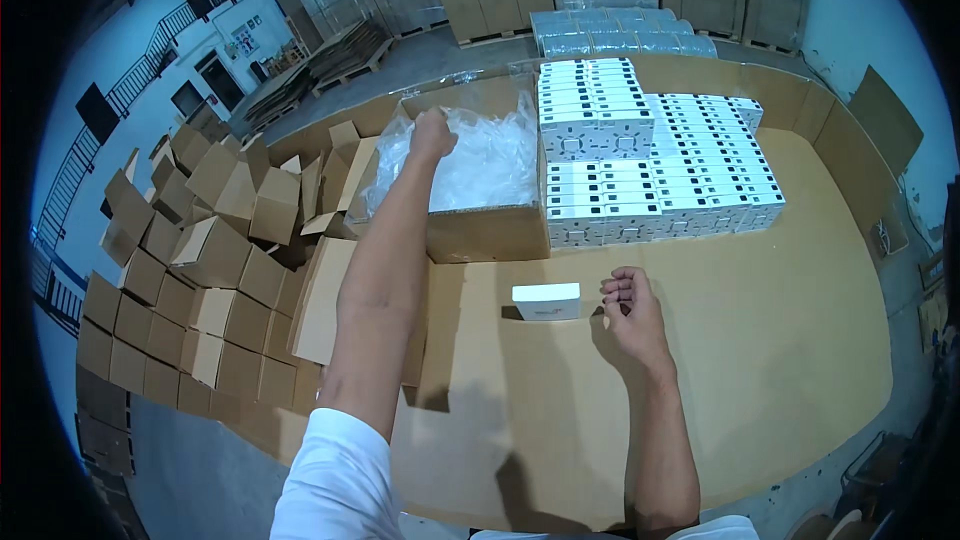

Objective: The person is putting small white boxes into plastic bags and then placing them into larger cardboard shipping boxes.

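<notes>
My left hand (433,134) reaches over an open carton (490,235) lined with clear film. Its fingers are closed at the clear plastic bags (485,165) that fill the carton; what they grip is hidden. Lower on the table, my right hand (633,315) hovers with its fingers loosely curled and apart, holding nothing. Just left of it stands a small white box (547,302), not touching the hand.
White boxes with dark square marks (600,130) are stacked to the right of the carton. Several open brown cartons (215,260) crowd the left side. A raised cardboard wall (850,155) edges the cardboard-covered table (780,370). Clear-wrapped rolls (620,32) lie beyond.
</notes>
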`<state>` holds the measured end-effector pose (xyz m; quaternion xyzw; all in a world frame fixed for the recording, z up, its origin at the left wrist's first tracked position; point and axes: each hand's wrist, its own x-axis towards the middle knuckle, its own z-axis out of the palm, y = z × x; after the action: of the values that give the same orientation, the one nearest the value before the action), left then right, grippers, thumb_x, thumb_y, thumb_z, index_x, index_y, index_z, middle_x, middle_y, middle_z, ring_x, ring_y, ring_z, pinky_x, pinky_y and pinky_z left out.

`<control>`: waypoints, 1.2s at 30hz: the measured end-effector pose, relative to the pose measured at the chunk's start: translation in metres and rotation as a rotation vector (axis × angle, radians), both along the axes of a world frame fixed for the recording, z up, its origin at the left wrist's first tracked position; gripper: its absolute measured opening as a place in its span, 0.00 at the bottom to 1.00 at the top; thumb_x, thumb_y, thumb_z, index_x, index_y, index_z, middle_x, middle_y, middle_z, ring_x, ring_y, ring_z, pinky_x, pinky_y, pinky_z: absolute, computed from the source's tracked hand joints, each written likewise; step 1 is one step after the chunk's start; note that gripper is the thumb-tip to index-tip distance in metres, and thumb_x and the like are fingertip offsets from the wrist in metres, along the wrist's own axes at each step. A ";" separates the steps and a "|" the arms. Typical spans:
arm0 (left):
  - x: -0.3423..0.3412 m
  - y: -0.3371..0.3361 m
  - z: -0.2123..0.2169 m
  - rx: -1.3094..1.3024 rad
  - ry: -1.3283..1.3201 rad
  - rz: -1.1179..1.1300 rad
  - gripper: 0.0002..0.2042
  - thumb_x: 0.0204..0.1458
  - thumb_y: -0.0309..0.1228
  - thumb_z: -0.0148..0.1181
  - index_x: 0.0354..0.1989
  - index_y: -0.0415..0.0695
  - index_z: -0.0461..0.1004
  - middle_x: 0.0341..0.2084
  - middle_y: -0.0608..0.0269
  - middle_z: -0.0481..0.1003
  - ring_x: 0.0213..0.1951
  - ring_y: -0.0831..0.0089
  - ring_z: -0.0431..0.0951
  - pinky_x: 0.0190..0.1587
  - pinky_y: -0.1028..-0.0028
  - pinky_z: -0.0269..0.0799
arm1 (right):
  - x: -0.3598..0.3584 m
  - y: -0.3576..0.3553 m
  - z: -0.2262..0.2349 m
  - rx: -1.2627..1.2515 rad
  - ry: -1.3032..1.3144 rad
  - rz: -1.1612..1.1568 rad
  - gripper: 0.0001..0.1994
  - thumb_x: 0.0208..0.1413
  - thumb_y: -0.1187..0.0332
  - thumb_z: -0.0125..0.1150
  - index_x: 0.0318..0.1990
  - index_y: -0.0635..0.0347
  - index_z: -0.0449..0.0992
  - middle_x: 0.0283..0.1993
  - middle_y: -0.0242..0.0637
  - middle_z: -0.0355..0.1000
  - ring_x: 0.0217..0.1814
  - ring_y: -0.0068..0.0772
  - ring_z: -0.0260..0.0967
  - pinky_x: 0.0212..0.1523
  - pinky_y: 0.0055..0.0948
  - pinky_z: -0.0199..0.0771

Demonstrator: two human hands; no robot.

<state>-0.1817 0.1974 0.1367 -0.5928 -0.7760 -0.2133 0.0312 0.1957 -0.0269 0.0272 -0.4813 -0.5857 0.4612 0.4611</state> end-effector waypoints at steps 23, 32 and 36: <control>0.099 -0.293 0.106 0.444 -0.523 -0.504 0.11 0.54 0.26 0.65 0.44 0.36 0.77 0.32 0.66 0.77 0.30 0.81 0.74 0.31 0.79 0.69 | 0.028 -0.044 0.057 0.205 0.329 -0.016 0.13 0.57 0.77 0.56 0.50 0.65 0.71 0.44 0.34 0.72 0.44 0.21 0.71 0.45 0.22 0.73; 0.124 -0.365 -0.052 0.181 -0.706 -0.806 0.07 0.50 0.21 0.65 0.36 0.36 0.76 0.43 0.55 0.78 0.45 0.66 0.78 0.45 0.71 0.73 | 0.012 -0.078 0.073 0.415 0.234 0.369 0.18 0.47 0.78 0.67 0.49 0.61 0.75 0.47 0.30 0.73 0.35 0.17 0.63 0.36 0.21 0.67; 0.125 -0.367 -0.091 0.135 -0.752 -0.811 0.05 0.51 0.20 0.65 0.36 0.37 0.76 0.43 0.58 0.79 0.50 0.65 0.76 0.53 0.65 0.71 | -0.007 -0.086 0.057 0.297 -0.155 0.511 0.19 0.43 0.75 0.71 0.47 0.58 0.77 0.43 0.28 0.76 0.28 0.19 0.62 0.31 0.23 0.66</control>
<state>-0.0563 -0.1694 0.0456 -0.7237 -0.4280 -0.4543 -0.2943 0.1887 -0.1127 0.0837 -0.2795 -0.7821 0.4338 0.3494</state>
